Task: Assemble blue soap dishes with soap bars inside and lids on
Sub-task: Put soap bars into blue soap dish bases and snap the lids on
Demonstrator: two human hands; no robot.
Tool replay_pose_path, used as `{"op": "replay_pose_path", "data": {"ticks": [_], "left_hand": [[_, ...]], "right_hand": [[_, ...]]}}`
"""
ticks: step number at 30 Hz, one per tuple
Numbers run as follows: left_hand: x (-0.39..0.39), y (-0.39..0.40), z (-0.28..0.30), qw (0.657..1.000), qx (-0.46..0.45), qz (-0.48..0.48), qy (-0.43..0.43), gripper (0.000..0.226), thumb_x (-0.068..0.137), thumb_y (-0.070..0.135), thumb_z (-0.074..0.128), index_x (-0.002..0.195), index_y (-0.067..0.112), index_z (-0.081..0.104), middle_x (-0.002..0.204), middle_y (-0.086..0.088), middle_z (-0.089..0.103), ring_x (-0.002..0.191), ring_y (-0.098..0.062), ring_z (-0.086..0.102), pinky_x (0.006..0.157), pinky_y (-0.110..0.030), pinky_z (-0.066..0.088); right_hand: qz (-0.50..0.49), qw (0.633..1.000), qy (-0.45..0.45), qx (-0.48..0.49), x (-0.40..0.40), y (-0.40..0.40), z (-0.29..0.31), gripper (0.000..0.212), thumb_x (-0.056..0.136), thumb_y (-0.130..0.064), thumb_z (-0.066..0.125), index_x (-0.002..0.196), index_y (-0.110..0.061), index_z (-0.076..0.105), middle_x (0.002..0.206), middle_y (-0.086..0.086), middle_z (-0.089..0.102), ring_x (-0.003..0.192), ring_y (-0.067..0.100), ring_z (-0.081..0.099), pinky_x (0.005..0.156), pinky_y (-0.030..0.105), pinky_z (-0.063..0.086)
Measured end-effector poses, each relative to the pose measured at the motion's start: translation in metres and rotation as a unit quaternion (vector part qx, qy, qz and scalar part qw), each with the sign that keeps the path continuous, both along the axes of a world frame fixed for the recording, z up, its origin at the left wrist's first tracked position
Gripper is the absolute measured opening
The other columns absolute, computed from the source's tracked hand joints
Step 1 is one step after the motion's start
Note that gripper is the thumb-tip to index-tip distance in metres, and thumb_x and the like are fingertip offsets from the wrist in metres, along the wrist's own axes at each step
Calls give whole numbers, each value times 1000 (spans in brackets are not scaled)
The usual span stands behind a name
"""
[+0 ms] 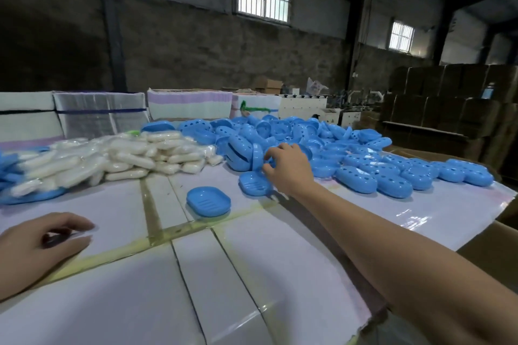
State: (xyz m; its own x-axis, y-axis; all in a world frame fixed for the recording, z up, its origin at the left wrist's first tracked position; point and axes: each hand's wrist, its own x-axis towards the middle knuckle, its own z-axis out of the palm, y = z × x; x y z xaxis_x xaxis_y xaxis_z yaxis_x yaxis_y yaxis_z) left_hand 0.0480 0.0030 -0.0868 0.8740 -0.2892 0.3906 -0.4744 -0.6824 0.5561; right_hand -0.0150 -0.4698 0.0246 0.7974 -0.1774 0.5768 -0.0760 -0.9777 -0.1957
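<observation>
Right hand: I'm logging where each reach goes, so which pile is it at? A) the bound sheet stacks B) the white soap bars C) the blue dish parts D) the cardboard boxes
C: the right hand is stretched out to the heap of blue dish parts, its fingers curled at a piece on the pile's near edge, well clear of the soap bars.
</observation>
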Motion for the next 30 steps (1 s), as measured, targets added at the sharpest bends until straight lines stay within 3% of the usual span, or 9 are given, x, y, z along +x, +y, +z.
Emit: {"op": "replay_pose_path", "data": {"ticks": [2, 5, 10, 13, 16, 18, 21, 26, 30], "left_hand": [[-18, -15, 22, 999, 6, 49, 6, 38, 73, 63, 72, 104, 42, 72, 93, 24, 72, 79, 7, 66, 63, -11, 49], [-40, -26, 43, 999, 15, 40, -12, 26, 83, 36, 81, 103, 49, 70, 94, 29, 71, 85, 9, 65, 71, -8, 46], [-55, -36, 57, 999, -11, 40, 21, 19, 86, 20, 77, 88, 39, 73, 98, 18, 72, 92, 1, 65, 77, -11, 44], [-60, -39, 62, 998, -19, 53, 25, 14, 88, 20, 73, 93, 33, 73, 100, 13, 71, 96, -5, 64, 84, -18, 48], [-58, -34, 62, 996, 7, 82, 22, 15, 87, 24, 72, 86, 39, 69, 97, 13, 69, 94, -9, 64, 88, -32, 52], [-54, -29, 63, 993, 16, 114, 13, 19, 87, 26, 69, 80, 44, 65, 93, 20, 66, 95, -7, 61, 83, -29, 49], [-49, -15, 67, 982, 26, 184, -28, 14, 89, 25, 64, 95, 38, 67, 105, 15, 64, 108, -13, 54, 88, -31, 44], [-42, 20, 71, 923, 166, 348, 2, 45, 93, 36, 57, 136, 25, 51, 136, -5, 49, 129, -32, 38, 103, -46, 36], [-41, 30, 71, 895, 212, 390, 38, 46, 95, 45, 50, 134, 20, 51, 137, -9, 51, 129, -35, 40, 104, -50, 35]], "right_hand": [[75, 997, -3, 30, 3, 46, 8, 23, 91, -33, 56, 108, -23, 68, 107, 1, 62, 105, 24, 50, 86, 41, 46], [193, 978, 21, 80, 6, 117, 14, 17, 88, -30, 60, 100, -23, 70, 98, -1, 67, 96, 20, 57, 80, 41, 52], [349, 911, 215, 52, 20, 223, 10, 12, 85, -36, 66, 95, -31, 70, 90, -7, 64, 81, 12, 59, 72, 29, 50], [360, 913, 176, 84, 31, 263, -12, 16, 84, -46, 64, 91, -33, 68, 94, -5, 67, 87, 14, 62, 75, 33, 52], [364, 922, 111, 67, 36, 275, -41, 30, 90, -54, 54, 106, -32, 69, 101, -6, 60, 91, 10, 54, 66, 25, 35], [388, 914, 95, 69, 38, 270, -46, 27, 89, -46, 56, 111, -34, 67, 99, -10, 53, 83, 4, 47, 64, 18, 29], [408, 899, 134, 79, 38, 261, -45, 18, 85, -36, 61, 102, -39, 67, 99, -13, 54, 78, 1, 49, 68, 16, 33], [428, 887, 153, 79, 33, 260, -44, 7, 85, -36, 63, 90, -41, 63, 99, -13, 57, 84, 3, 52, 75, 23, 37], [428, 885, 155, 96, 31, 258, -42, 12, 86, -29, 63, 92, -39, 65, 99, -12, 57, 86, 4, 52, 82, 24, 41]]}}
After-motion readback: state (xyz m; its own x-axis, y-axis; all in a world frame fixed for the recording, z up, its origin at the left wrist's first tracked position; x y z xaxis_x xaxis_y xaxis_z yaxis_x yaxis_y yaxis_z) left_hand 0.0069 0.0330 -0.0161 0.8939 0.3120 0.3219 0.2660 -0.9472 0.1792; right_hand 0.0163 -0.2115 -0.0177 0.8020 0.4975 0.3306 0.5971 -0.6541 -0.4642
